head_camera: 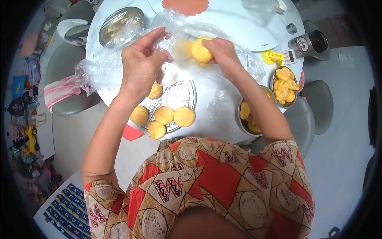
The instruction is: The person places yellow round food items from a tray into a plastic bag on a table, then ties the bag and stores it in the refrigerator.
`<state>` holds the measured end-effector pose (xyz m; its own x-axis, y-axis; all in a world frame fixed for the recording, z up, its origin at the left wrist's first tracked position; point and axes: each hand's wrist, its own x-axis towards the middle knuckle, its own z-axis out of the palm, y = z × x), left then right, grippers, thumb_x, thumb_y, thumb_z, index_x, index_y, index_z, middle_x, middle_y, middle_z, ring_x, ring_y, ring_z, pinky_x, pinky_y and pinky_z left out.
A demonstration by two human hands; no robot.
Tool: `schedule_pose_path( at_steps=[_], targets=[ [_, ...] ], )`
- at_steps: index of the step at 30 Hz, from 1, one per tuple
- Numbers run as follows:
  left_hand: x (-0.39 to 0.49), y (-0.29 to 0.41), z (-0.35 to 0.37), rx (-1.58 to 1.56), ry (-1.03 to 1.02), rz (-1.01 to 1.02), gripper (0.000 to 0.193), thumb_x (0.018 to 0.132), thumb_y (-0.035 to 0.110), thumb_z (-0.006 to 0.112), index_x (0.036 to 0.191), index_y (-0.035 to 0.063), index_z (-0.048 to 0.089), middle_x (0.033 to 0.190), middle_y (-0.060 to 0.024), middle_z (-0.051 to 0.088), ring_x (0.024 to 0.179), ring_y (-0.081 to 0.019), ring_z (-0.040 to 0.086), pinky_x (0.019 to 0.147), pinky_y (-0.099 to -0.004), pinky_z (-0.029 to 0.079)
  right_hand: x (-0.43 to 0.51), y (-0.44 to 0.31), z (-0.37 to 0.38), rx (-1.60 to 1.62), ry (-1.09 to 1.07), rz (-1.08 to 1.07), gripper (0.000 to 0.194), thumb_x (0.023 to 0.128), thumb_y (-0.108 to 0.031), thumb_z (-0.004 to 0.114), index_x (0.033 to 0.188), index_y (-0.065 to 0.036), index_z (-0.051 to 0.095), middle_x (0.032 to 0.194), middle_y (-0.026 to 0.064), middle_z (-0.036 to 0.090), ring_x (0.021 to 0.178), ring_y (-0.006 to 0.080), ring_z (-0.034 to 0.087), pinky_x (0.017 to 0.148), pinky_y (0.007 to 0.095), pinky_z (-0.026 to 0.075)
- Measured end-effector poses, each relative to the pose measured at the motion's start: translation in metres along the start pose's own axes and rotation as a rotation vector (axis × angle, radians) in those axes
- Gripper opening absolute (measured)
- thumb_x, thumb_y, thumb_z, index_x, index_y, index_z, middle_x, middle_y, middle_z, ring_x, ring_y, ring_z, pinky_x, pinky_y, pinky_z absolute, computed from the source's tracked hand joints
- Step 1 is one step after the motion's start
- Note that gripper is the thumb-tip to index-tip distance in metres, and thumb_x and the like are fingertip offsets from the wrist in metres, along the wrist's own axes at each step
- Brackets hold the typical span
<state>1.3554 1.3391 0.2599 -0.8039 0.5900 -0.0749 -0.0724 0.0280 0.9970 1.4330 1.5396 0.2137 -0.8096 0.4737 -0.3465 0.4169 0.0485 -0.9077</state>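
Note:
My right hand (222,55) grips a smooth yellow dough round (201,50) between thumb and fingers. More yellow, blurred, shows beside and under that round. My left hand (141,62) is raised across from it, index finger and thumb apart, against a crumpled clear plastic bag (101,70). Whether the left fingers pinch the plastic is unclear. Below my hands lies a round perforated metal steamer tray (176,98). Several flattened yellow dough rounds (164,115) rest on it, some at its near rim; my left hand and wrist partly cover the tray's left side.
At right, one metal bowl (241,125) of yellow pieces sits partly under my right forearm; another bowl (272,80) holds yellow lumps. A timer (289,56), steel canister (310,44) and film-covered dish (121,25) stand on the round table (220,128). Grey chairs (64,98) surround it.

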Motion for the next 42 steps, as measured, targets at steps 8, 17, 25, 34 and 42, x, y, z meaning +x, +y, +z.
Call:
schedule_pose_path(
  at_steps=[8, 17, 25, 34, 42],
  targets=[
    [0.009, 0.006, 0.001, -0.030, 0.009, 0.011, 0.045, 0.079, -0.008, 0.047, 0.124, -0.0070, 0.047, 0.101, -0.0156, 0.062, 0.062, -0.0107, 0.058, 0.040, -0.0207, 0.044, 0.083, 0.020, 0.028, 0.509, -0.053, 0.191, 0.043, 0.087, -0.024, 0.054, 0.117, 0.007, 0.048, 0.111, 0.0188, 0.057, 0.104, 0.0278, 0.058, 0.078, 0.0382, 0.053],
    [0.019, -0.001, -0.002, -0.064, 0.012, 0.065, 0.042, 0.079, -0.007, 0.049, 0.121, -0.0087, 0.049, 0.110, -0.0174, 0.060, 0.069, -0.0145, 0.062, 0.043, -0.0220, 0.047, 0.036, 0.037, 0.000, -1.087, -0.154, -0.221, 0.060, 0.081, -0.030, 0.057, 0.125, 0.007, 0.041, 0.114, 0.0278, 0.053, 0.110, 0.0366, 0.051, 0.095, 0.0429, 0.039],
    [0.018, -0.005, -0.006, 0.019, -0.013, 0.152, 0.042, 0.079, -0.005, 0.050, 0.121, -0.0104, 0.048, 0.104, -0.0169, 0.062, 0.074, -0.0176, 0.063, 0.049, -0.0271, 0.053, 0.033, 0.059, 0.006, -1.202, -0.171, -0.216, 0.074, 0.079, -0.034, 0.060, 0.133, 0.007, 0.031, 0.113, 0.0287, 0.053, 0.109, 0.0355, 0.052, 0.093, 0.0410, 0.041],
    [0.013, -0.006, -0.004, -0.018, 0.068, 0.103, 0.041, 0.079, -0.005, 0.050, 0.120, -0.0100, 0.049, 0.097, -0.0163, 0.063, 0.065, -0.0158, 0.062, 0.049, -0.0253, 0.051, 0.043, 0.033, -0.022, -1.004, -0.044, -0.078, 0.056, 0.067, -0.038, 0.069, 0.108, -0.001, 0.061, 0.096, 0.0179, 0.065, 0.089, 0.0304, 0.063, 0.082, 0.0372, 0.047],
    [0.007, -0.007, 0.007, -0.012, -0.033, 0.104, 0.041, 0.079, -0.005, 0.052, 0.120, -0.0097, 0.050, 0.104, -0.0166, 0.062, 0.072, -0.0158, 0.063, 0.049, -0.0252, 0.052, 0.007, 0.009, -0.015, -1.347, -0.088, -0.330, 0.057, 0.067, -0.028, 0.068, 0.119, -0.007, 0.054, 0.098, 0.0153, 0.063, 0.089, 0.0317, 0.061, 0.077, 0.0402, 0.048]
  ],
)
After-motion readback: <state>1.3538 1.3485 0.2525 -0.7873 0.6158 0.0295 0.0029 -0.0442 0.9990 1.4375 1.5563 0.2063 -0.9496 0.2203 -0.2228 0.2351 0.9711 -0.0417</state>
